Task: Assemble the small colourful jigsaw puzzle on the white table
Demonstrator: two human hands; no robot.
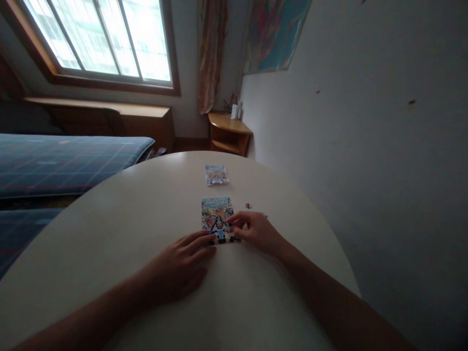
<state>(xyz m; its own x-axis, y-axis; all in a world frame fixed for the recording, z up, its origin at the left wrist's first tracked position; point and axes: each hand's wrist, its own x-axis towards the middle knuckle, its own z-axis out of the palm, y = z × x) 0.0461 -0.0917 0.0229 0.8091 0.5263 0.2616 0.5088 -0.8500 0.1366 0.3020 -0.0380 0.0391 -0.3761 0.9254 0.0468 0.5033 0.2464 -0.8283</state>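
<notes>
A colourful jigsaw puzzle point(215, 214), with "BLUEY" lettered along its top, lies flat on the white round table point(153, 219). My left hand point(186, 258) rests at its lower left corner, fingers stretched out and fingertips touching the edge. Over the puzzle's lower right side, my right hand point(256, 230) bends its fingers in a pinch; whatever is between the fingertips is hidden. A small loose puzzle piece point(248, 205) lies to the right of the puzzle. Another small piece point(265, 215) shows just behind my right hand, partly covered.
Farther back on the table lies a small printed packet or sheet point(216, 175) with a similar picture. A plaid mattress point(73, 163) stands at the left, a wooden corner shelf point(229, 124) beyond the table. A white wall point(365, 161) borders the right side.
</notes>
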